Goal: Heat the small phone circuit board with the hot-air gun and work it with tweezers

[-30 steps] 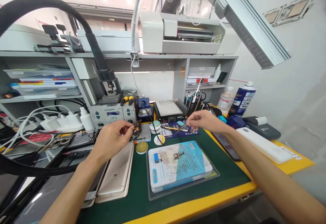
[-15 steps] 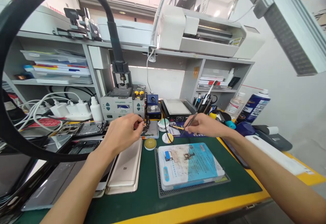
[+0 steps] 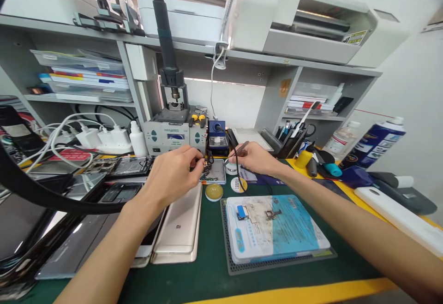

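My left hand (image 3: 176, 172) is closed in a pinch beside the shallow parts tray (image 3: 218, 171). Something small shows at its fingertips, too small to name. My right hand (image 3: 254, 158) grips thin dark tweezers (image 3: 231, 157), whose tips point left toward the left hand. Below that hand stands a small round jar (image 3: 231, 169), partly covered by it. A yellow-topped round tin (image 3: 213, 192) and a round white-and-yellow label piece (image 3: 238, 184) lie nearer to me. Small metal parts (image 3: 272, 214) rest on a blue-and-white box (image 3: 287, 237).
Gold phones (image 3: 178, 230) and dismantled phones lie at left. Behind are a grey rework station (image 3: 173, 138), a blue iron stand (image 3: 217, 140) and a pen holder (image 3: 292, 140). A black lamp ring (image 3: 69, 202) crosses the left side. A black cable (image 3: 238, 165) hangs mid-bench.
My right hand has moved left with the tweezers, closer to my left hand. My left hand keeps its pinch beside the tray. The camera view has shifted, with the lamp at upper right out of sight.
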### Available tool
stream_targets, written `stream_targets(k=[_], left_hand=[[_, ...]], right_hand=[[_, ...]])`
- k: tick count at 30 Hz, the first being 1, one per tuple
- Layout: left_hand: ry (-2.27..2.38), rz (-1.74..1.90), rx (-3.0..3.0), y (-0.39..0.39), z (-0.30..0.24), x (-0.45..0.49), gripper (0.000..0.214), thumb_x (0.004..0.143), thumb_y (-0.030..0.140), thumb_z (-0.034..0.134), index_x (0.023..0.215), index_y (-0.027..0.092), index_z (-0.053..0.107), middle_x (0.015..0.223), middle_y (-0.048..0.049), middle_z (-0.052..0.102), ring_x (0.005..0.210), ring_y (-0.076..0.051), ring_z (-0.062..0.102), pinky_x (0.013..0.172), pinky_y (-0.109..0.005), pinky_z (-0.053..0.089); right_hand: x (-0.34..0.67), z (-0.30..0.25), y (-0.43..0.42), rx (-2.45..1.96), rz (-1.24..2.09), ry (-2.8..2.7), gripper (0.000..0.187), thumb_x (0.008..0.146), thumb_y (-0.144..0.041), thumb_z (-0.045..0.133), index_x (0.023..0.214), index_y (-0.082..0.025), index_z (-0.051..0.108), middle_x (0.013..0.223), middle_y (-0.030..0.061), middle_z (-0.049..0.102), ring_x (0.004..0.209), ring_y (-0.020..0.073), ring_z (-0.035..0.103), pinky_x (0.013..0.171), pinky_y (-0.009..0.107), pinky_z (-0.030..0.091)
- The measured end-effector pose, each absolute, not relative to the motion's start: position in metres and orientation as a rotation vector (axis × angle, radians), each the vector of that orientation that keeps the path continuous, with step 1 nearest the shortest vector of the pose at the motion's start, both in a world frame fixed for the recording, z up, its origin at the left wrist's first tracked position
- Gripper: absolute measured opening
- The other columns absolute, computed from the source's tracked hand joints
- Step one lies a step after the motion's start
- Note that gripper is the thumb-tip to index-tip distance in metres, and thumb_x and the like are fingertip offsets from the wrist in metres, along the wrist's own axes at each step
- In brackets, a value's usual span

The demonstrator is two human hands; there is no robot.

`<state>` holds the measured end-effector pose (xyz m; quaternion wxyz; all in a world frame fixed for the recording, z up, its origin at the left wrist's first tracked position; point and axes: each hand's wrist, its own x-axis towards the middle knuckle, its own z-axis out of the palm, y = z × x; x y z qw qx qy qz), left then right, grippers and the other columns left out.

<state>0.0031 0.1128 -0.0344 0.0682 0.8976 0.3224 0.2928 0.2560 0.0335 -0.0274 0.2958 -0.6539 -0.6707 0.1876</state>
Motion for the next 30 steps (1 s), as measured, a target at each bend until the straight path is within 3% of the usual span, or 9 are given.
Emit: stream_targets(k=[30], left_hand=[[0.976, 0.943, 2.750, 0.115, -0.034, 0.001, 0.029, 0.096, 0.039, 0.045, 0.098, 0.024, 0.071, 0.097, 0.0030, 0.071, 0.082, -0.017, 0.067, 0.068, -0.032, 0.040]], right_hand=[[0.259, -0.035, 0.057, -1.784, 0.445, -1.982, 0.023, 0.099, -0.037, 0.070, 0.099, -0.014, 0.073, 0.094, 0.0029, 0.074, 0.086, 0.0188, 0.072, 0.083, 0.038, 0.060]])
